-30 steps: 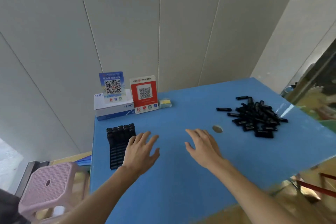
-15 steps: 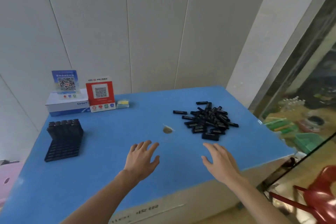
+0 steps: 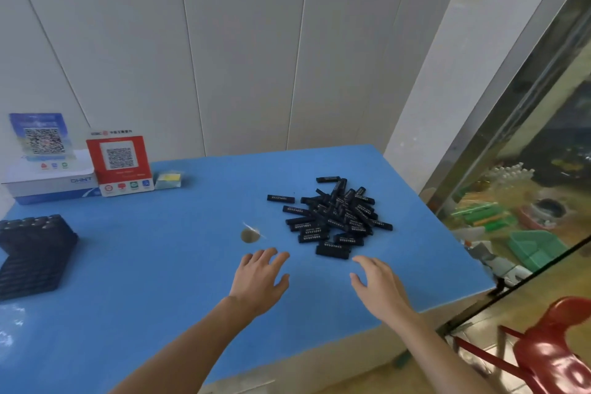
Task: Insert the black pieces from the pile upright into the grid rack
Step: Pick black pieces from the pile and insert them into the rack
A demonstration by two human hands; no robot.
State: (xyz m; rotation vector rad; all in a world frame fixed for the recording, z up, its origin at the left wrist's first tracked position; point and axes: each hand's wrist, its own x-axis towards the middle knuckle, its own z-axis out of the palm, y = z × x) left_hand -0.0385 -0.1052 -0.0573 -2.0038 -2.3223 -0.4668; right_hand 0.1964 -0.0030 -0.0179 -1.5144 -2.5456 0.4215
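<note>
I am holding my left hand (image 3: 258, 281) and my right hand (image 3: 377, 286) over the blue foam tabletop (image 3: 166, 265), fingers spread, gripping nothing. The pile of small black rectangular plastic pieces (image 3: 335, 216) is lying just beyond my fingertips. The black plastic grid rack (image 3: 33, 254) is sitting well apart at the table's left edge.

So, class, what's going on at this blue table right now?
A person reaches both open hands, left hand and right hand, toward the pile of black pieces on the blue table. Neither holds anything yet. The grid rack sits far to the left, with some pieces standing in its back rows.
</note>
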